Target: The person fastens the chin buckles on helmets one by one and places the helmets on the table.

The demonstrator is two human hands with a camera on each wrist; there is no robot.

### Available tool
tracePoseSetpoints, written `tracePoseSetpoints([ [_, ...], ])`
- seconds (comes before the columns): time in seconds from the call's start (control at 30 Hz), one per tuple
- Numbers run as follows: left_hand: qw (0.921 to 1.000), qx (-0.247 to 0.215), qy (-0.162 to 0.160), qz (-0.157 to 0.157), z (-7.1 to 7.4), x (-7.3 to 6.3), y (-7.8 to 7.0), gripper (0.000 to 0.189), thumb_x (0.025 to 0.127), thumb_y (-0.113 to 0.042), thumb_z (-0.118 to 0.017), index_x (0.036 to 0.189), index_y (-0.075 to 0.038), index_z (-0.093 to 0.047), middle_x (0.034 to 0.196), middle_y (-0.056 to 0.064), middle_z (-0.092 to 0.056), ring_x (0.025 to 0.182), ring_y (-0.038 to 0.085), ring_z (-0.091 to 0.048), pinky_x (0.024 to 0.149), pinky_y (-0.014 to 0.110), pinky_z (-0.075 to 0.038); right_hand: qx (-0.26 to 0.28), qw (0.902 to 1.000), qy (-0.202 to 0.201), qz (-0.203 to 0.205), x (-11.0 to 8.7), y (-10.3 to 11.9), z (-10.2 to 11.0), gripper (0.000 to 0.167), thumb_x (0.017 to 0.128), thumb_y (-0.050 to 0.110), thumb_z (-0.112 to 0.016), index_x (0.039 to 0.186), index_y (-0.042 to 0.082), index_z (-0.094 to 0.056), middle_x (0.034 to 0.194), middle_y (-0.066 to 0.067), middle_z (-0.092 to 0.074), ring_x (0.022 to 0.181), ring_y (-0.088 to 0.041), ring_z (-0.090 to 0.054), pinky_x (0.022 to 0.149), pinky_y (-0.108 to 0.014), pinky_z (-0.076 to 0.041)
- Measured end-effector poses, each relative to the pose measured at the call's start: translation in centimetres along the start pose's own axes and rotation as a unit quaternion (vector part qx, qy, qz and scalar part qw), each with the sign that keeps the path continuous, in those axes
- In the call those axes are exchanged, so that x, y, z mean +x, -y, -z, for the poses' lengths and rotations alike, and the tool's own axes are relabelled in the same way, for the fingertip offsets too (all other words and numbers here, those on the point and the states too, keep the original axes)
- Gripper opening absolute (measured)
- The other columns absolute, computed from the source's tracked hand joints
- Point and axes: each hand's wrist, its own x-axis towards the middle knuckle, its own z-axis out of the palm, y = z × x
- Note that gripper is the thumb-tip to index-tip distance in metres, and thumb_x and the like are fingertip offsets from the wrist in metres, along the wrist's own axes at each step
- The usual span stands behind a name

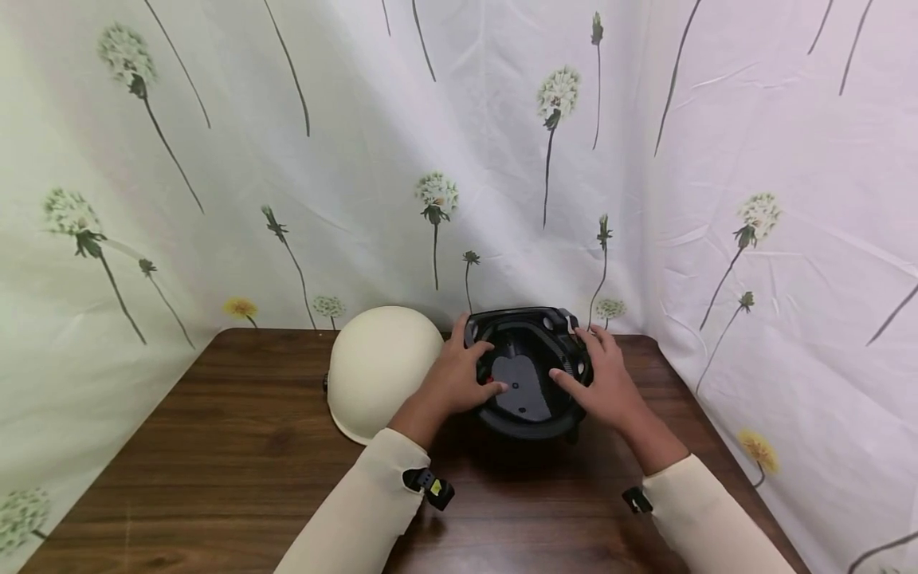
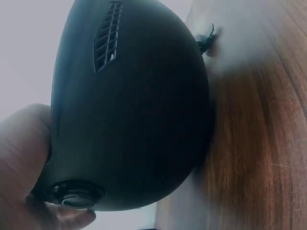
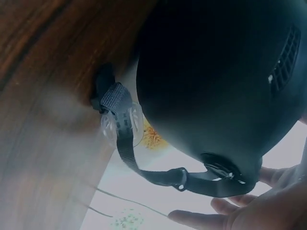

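A black helmet [image 1: 531,426] lies upturned towards the back of the table, its padded hollow facing up and towards me. My left hand [image 1: 459,371] grips its left rim, thumb over the inside. On the opposite rim, my right hand [image 1: 606,379] holds with fingers spread and thumb reaching inside. The left wrist view shows the smooth outer shell with a slotted vent [image 2: 108,38] and a round side fitting [image 2: 76,196]. In the right wrist view a black chin strap [image 3: 127,143] dangles beside the shell, its clear chin cup [image 3: 136,124] close to the table.
Left of the black helmet stands a cream helmet [image 1: 383,367], dome up, near my left forearm. Both rest on a dark wooden table [image 1: 237,446]. A white cloth with printed dandelions [image 1: 344,175] hangs behind the table and along its sides.
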Motion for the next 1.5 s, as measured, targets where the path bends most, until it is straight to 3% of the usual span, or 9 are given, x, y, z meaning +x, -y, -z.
tracePoseSetpoints([
  [0.17,0.9998,0.013,0.007,0.014,-0.3,0.0,-0.2,0.076,0.086,-0.047,-0.086,0.149,-0.015,-0.059,0.175,0.015,-0.004,0.149,0.045,-0.039,0.11,0.056,-0.047,0.028,0.9996,0.003,-0.004,1.0,-0.8,0.2,0.088,0.099,0.054,-0.069,0.163,0.006,-0.032,0.17,-0.024,-0.017,0.154,-0.05,-0.024,0.113,-0.073,-0.031],
  [0.43,0.9981,0.054,0.019,0.022,-0.4,0.0,-0.6,0.08,0.083,-0.05,-0.088,0.149,-0.013,-0.06,0.174,0.018,-0.004,0.155,0.044,-0.02,0.111,0.052,-0.047,0.087,0.9953,0.025,-0.034,2.1,-1.9,0.5,0.093,0.098,0.055,-0.07,0.166,0.01,-0.026,0.17,-0.022,-0.022,0.152,-0.046,-0.031,0.115,-0.071,-0.031],
  [0.57,0.9963,0.081,0.017,0.021,-0.6,0.0,-0.5,0.081,0.083,-0.055,-0.086,0.148,-0.013,-0.061,0.174,0.017,-0.004,0.154,0.043,-0.019,0.113,0.052,-0.044,0.107,0.9921,0.033,-0.058,2.3,-2.1,0.5,0.1,0.096,0.059,-0.07,0.17,0.018,-0.016,0.171,-0.02,-0.024,0.153,-0.045,-0.031,0.115,-0.071,-0.032],
  [0.73,0.997,0.071,0.013,0.027,-1.2,-0.2,-0.2,0.078,0.084,-0.058,-0.083,0.147,-0.016,-0.062,0.174,0.016,-0.002,0.154,0.042,-0.018,0.115,0.053,-0.041,0.122,0.9893,0.041,-0.068,2.3,-2.0,0.5,0.101,0.097,0.06,-0.068,0.17,0.021,-0.011,0.169,-0.024,-0.028,0.154,-0.047,-0.028,0.115,-0.072,-0.03],
  [1.0,0.9973,0.068,0.01,0.026,-1.9,-0.6,-0.1,0.074,0.087,-0.064,-0.077,0.143,-0.017,-0.066,0.175,0.016,0.0,0.156,0.042,-0.017,0.116,0.059,-0.037,0.136,0.9883,0.035,-0.06,2.5,-1.7,1.0,0.097,0.097,0.057,-0.068,0.17,0.02,-0.016,0.157,-0.025,-0.042,0.147,-0.046,-0.039,0.113,-0.07,-0.033],
  [1.17,0.9982,0.052,0.006,0.028,-2.6,-1.0,0.2,0.068,0.087,-0.065,-0.076,0.138,-0.021,-0.07,0.175,0.015,-0.001,0.156,0.042,-0.015,0.118,0.063,-0.034,0.147,0.9881,0.012,-0.045,2.7,-1.4,1.2,0.091,0.097,0.053,-0.07,0.167,0.016,-0.024,0.144,-0.023,-0.051,0.129,-0.041,-0.054,0.108,-0.064,-0.042],
  [1.27,0.9986,0.044,-0.002,0.029,-2.9,-1.1,0.1,0.065,0.086,-0.066,-0.076,0.133,-0.021,-0.072,0.175,0.015,-0.001,0.155,0.043,-0.015,0.116,0.064,-0.034,0.149,0.9881,-0.008,-0.037,2.7,-1.4,1.3,0.09,0.096,0.052,-0.072,0.166,0.015,-0.029,0.14,-0.022,-0.052,0.123,-0.038,-0.056,0.106,-0.06,-0.044],
  [1.5,0.9993,0.007,-0.029,0.024,-3.5,-1.4,0.3,0.055,0.083,-0.062,-0.082,0.112,-0.018,-0.067,0.175,0.015,-0.002,0.152,0.045,-0.019,0.113,0.068,-0.035,0.132,0.9884,-0.074,-0.014,2.5,-0.9,1.3,0.083,0.092,0.049,-0.078,0.159,0.013,-0.043,0.158,-0.019,-0.043,0.142,-0.039,-0.044,0.112,-0.065,-0.037],
])
